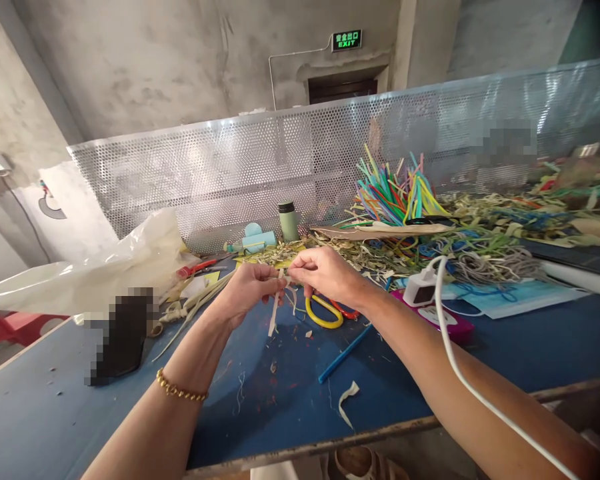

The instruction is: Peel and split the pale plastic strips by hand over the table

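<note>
My left hand (255, 288) is closed in a pinch on a pale flat strip (275, 313), whose loose end hangs down over the table. Close by on the right, my right hand (325, 272) also pinches, its fingertips meeting the upper part of the same strip. Whether anything else is between the right fingertips is too small to make out. Under the right hand lies a pair of scissors with a yellow handle loop (325, 313) and some red showing behind it. A blue stick (345, 353) rests on the table nearby.
A dark phone-like slab (120, 340) lies at left beside clear plastic sheeting (130, 267). Behind stand a green bottle (288, 221) and a bundle of coloured pipe cleaners (395, 193). A white charger (421, 288) trails its cable over my right forearm. Scraps dot the blue table (260, 413).
</note>
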Tool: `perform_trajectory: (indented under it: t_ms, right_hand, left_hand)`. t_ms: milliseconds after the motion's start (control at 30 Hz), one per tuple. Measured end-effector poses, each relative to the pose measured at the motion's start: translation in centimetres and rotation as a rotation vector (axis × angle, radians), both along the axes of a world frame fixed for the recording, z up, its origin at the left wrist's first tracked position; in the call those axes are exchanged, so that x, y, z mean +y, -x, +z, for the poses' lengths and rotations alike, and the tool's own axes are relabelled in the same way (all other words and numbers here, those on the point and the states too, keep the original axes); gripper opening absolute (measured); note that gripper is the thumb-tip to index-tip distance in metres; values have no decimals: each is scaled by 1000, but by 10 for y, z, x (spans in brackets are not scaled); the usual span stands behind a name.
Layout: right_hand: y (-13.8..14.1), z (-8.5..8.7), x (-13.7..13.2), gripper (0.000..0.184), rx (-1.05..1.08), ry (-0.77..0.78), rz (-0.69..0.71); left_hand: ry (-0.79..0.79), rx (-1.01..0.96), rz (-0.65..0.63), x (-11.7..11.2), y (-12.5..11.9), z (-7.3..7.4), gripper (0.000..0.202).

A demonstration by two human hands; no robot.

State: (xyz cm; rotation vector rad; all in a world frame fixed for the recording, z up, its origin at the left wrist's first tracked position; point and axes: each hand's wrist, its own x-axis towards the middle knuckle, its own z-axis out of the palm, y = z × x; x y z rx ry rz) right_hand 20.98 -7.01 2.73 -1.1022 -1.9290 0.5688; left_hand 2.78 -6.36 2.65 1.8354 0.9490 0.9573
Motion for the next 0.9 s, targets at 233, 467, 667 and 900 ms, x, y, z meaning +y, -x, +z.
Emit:
perform_trajectory:
  t_ms: [233,467,667,900]
  right_hand:
    - [-10,8,0,15,-115,-237,-74]
    - [-6,-1,11,10,-98,-340,-70]
    - [-16,-5,22,21,-428,-447,-522]
    - [-14,4,14,39,-248,-205,-156]
  left_hand:
    - [14,40,-2,0,3,0,25]
    - [84,17,-92,-2,2,0,24]
    - [267,-204,-156,3,5,-1,18]
    - [300,-358,-13,18,10,-5,14]
